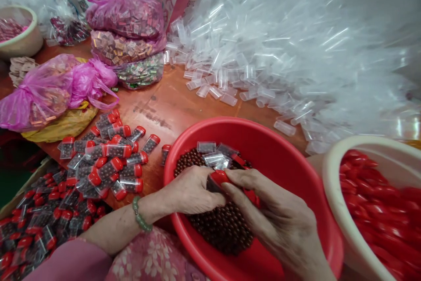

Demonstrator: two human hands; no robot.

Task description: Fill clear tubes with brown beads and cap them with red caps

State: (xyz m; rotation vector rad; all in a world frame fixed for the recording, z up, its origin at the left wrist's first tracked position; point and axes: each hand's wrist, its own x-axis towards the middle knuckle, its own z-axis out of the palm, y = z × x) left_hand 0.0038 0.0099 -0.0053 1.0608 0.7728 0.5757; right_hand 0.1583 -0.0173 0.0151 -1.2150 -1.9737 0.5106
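Over a red basin [283, 154] my two hands meet at one small clear plastic tube [215, 185]. My left hand [194, 191], with a green bead bracelet at the wrist, is closed round the tube's body. The fingers of my right hand [276, 211] pinch a red cap [219, 177] at the tube's upper end. Whether the cap is fully seated I cannot tell. Below lie many dark brown beads [226, 228] in the basin. Several clear tubes [215, 158] rest on the beads just beyond my hands.
Capped bead-filled tubes [110, 167] are heaped left, with more in a box [39, 228] below. A large pile of empty clear tubes [263, 53] covers the back right. A cream tub [335, 176] of red caps [378, 202] adjoins the basin. Pink bags [128, 18] stand back left.
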